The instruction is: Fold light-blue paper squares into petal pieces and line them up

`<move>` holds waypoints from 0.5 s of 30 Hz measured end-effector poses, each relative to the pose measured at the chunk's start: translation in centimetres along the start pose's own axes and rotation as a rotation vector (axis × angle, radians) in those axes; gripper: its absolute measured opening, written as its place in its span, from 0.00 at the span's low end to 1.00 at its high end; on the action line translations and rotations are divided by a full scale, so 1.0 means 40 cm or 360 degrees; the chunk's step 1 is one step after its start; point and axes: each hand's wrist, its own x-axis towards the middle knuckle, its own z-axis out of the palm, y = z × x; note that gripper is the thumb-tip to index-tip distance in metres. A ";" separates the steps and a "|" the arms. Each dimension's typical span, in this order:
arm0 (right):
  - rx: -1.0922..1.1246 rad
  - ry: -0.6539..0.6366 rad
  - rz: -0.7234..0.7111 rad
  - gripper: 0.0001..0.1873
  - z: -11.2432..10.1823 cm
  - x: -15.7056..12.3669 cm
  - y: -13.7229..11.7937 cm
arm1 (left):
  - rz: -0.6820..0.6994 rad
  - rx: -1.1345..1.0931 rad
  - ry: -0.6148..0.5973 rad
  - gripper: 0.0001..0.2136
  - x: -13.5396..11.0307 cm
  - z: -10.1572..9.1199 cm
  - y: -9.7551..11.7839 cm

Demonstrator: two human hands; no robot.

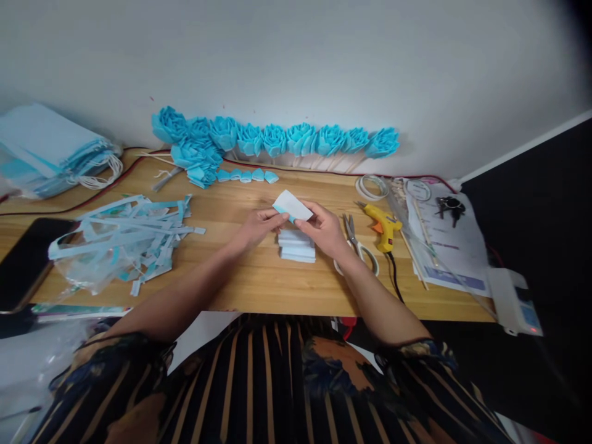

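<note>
Between my two hands is a small piece of white and light-blue sheet [292, 205], its lower blue edge pinched by fingers from both sides. My left hand [259, 227] is closed on its left corner. Gripping the right part is my right hand [325, 228], thumb in front and fingers behind. Just below them on the table lies a stack of similar white pieces [297, 253], partly covered by my hands. Scissors [352, 237] with white handles lie close to my right wrist, one handle loop partly behind it. A row of small folded blue pieces [247, 176] sits farther back.
Blue fabric flowers [301, 139] on sticks lean along the wall. A yellow glue gun [383, 226], tape rolls [371, 187], keys [450, 208] and papers [456, 253] are right. Strip scraps [157, 228], a phone [32, 262] and bagged blue sheets [50, 148] are left.
</note>
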 end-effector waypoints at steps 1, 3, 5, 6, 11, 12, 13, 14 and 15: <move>-0.0006 -0.0007 -0.0007 0.23 0.001 -0.001 0.000 | 0.0005 0.0006 0.0024 0.20 -0.001 0.000 0.000; -0.0019 -0.0023 -0.0018 0.23 0.000 -0.002 -0.001 | 0.0017 -0.0042 0.0065 0.19 0.001 0.000 -0.002; -0.0047 -0.0025 -0.0022 0.24 -0.008 -0.003 -0.002 | 0.0017 -0.0151 0.0093 0.18 0.005 -0.001 -0.004; -0.0076 -0.0019 -0.0037 0.25 -0.015 -0.002 -0.004 | 0.0010 -0.0221 0.0099 0.17 0.007 -0.002 -0.004; -0.0492 0.0015 -0.0541 0.28 -0.053 0.007 -0.020 | -0.0027 -0.0513 0.0044 0.14 0.007 -0.008 0.010; -0.0618 -0.0001 -0.0671 0.29 -0.057 0.009 -0.022 | -0.0034 -0.0534 0.0039 0.13 0.006 -0.008 0.013; -0.0734 -0.0024 -0.0771 0.30 -0.058 0.011 -0.024 | -0.0044 -0.0544 0.0037 0.13 0.004 -0.008 0.016; -0.0830 -0.0051 -0.0835 0.30 -0.058 0.013 -0.025 | -0.0055 -0.0548 0.0035 0.13 0.003 -0.007 0.017; -0.0898 -0.0072 -0.0870 0.29 -0.055 0.014 -0.025 | -0.0063 -0.0549 0.0030 0.13 0.002 -0.007 0.018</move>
